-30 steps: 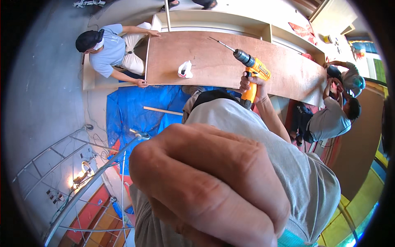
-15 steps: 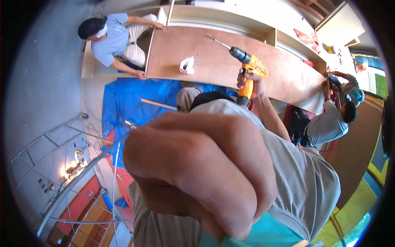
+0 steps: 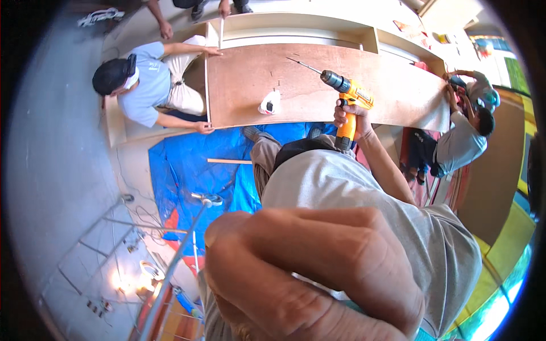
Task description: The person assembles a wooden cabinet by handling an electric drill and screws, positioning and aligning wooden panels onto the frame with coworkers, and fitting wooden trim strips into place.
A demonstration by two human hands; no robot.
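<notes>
My right hand point(image 3: 354, 120) is closed around the handle of a yellow and black cordless drill point(image 3: 357, 94). The drill's long bit points up and left over a brown wood panel point(image 3: 239, 74), apart from its surface as far as I can tell. Very near the camera looms my left hand point(image 3: 313, 261), fingers curled together; whatever they may hold is hidden. On the panel, left of the drill, sits a small white open bag or cup point(image 3: 269, 107) with something dark inside. A few dark screw-like pieces lie loose just above it.
A person point(image 3: 142, 85) at the left grips the panel's end; two people point(image 3: 466, 136) are at its right end. Another person's hand point(image 3: 165, 29) shows at the top. A blue tarp point(image 3: 182, 165) covers the floor, with a metal frame point(image 3: 173, 267) and lit lamp point(image 3: 128, 279) lower left.
My left hand has shifted down and right, still curled. The view has moved slightly, and another person's hands and feet now show at the top. The drill stays in my right hand.
</notes>
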